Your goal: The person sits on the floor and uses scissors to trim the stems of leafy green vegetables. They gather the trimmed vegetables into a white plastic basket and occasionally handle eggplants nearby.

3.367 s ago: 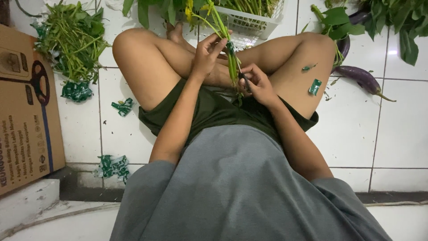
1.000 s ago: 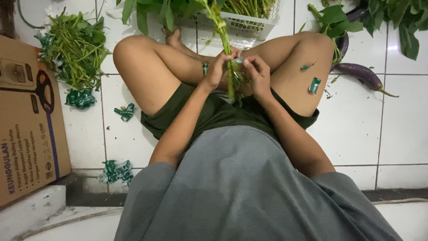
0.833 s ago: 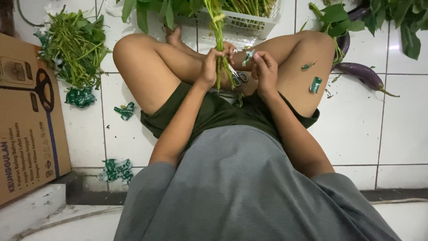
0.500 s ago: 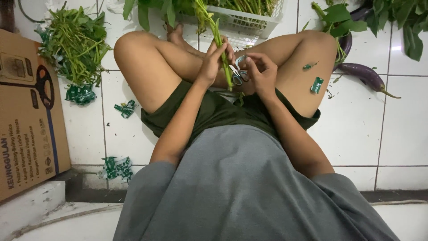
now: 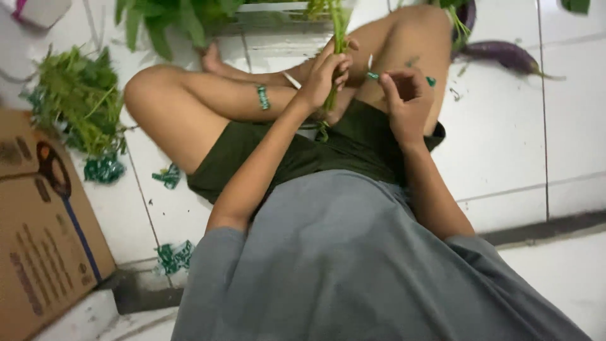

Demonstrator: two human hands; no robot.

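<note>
Cardboard box (image 5: 44, 233): I see it at lower left on the white tile floor, brown, flat side up, tilted; printed w/ a dark round picture near its top, a blue diagonal stripe, red-brown lettering along the side. Partly cut off by frame edge.
Box corner (image 5: 41, 9): top left, I make out a white rounded-corner pkg w/ a pink mark; mostly out of frame, kind unclear.
Labels: I can't pick out any separate labels/tags on pkgs.
Signs: none in my view.
Screens: none in my view.
</note>
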